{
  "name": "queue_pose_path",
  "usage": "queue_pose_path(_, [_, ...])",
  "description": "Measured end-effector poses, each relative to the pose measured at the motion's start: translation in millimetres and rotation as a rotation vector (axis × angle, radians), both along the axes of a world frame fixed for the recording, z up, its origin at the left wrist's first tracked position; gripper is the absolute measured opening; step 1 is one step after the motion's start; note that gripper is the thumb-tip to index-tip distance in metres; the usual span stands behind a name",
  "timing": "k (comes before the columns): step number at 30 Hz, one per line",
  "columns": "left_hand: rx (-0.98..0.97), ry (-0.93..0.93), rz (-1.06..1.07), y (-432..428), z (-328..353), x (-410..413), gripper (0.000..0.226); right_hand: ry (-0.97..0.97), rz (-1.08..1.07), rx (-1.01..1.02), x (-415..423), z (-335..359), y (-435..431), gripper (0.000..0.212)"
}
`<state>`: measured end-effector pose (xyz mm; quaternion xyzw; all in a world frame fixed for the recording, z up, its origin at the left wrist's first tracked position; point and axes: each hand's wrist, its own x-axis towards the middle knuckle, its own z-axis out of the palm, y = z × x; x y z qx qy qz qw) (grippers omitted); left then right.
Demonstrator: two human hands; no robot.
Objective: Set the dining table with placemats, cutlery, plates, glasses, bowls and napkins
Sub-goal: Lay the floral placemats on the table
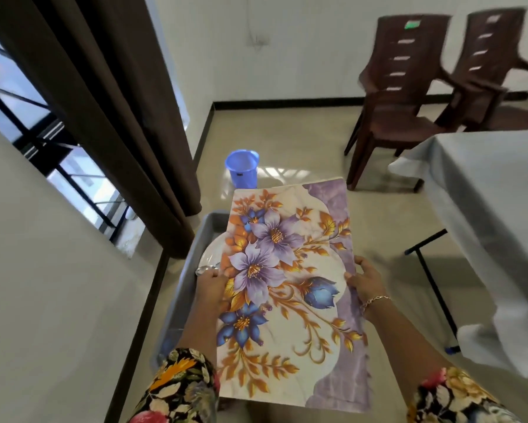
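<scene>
The task looks barely begun. At the far left, a grey tub (pixel 192 257) sits low by the wall. A plate (pixel 210 254) and a spoon (pixel 206 268) lie in it, so that tableware is not yet laid out.

The left hand (pixel 209 283) pinches the left edge of a floral mat (pixel 287 285), thumb on top and fingers hidden beneath. The mat is held flat in the air over the tub, well apart from the table (pixel 485 184). The right hand (pixel 366 285) grips the mat's right edge, fingers curled round it.

The cloth-covered table stands at the right. None of the task's things can be seen on the part in view, so every item probably remains to be set.

The mat covers most of the tub, so it cannot be told whether glasses, bowls, napkins or more cutlery lie there. Nor is it clear whether the hands hold one mat or several stacked. Much of the tabletop is cut off by the frame, and that side is blurred.
</scene>
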<state>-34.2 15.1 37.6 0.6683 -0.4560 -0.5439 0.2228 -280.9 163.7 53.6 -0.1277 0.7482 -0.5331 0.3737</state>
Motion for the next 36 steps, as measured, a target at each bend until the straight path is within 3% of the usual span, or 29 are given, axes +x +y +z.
queue_pose_path(7, [-0.198, 0.186, -0.104, 79.1, 67.2, -101.1, 0.012, 0.118, -0.130, -0.181, -71.9, 70.6, 105.5, 0.025])
queue_pose_path(13, [-0.266, 0.416, -0.245, 146.9, 109.6, -207.5, 0.010, 0.294, -0.281, -0.297, -152.6, 114.0, 196.1, 0.029])
queue_pose_path(21, [-0.315, 0.720, -0.513, 187.2, 160.9, -353.7, 0.003, 0.501, -0.476, -0.430, -259.9, 174.0, 261.7, 0.016])
queue_pose_path(29, [-0.292, 0.910, -0.644, 180.0, 178.6, -508.5, 0.011, 0.497, -0.597, -0.557, -375.8, 189.0, 274.9, 0.024])
queue_pose_path(33, [-0.262, 0.885, -0.744, 168.9, 160.7, -568.8, 0.014, 0.436, -0.641, -0.539, -421.6, 176.1, 274.8, 0.041])
queue_pose_path(36, [-0.282, 0.829, -0.875, 165.5, 142.2, -596.6, 0.018, 0.353, -0.701, -0.545, -444.9, 153.0, 277.9, 0.033])
